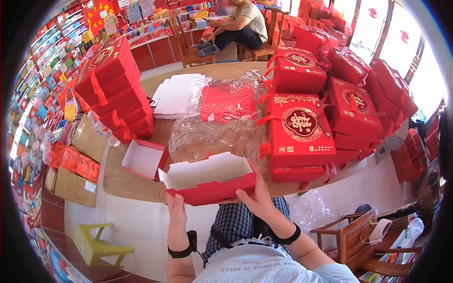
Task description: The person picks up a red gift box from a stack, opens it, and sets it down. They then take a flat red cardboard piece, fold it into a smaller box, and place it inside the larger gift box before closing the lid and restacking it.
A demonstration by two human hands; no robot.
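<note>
A red cardboard box (210,189) with a white inside and raised flaps is held up at the table's near edge. My left hand (176,207) grips its left end from below, thumb on the front wall. At the right end, my right hand (257,197) is wrapped round the corner, its thumb pressed on the front. Just beyond on the left lies another red box (144,159), its white inside facing up. Clear plastic wrap (212,137) lies behind the held box, with flat red sheets (227,101) partly under it. Beside those is a stack of white card sheets (174,96).
Stacked red gift boxes with tassels (302,122) fill the table's right side. A tall stack of red boxes (115,89) stands at the left. Across the table a person (243,23) sits on a chair. A green stool (99,243) and a wooden chair (354,240) stand nearby.
</note>
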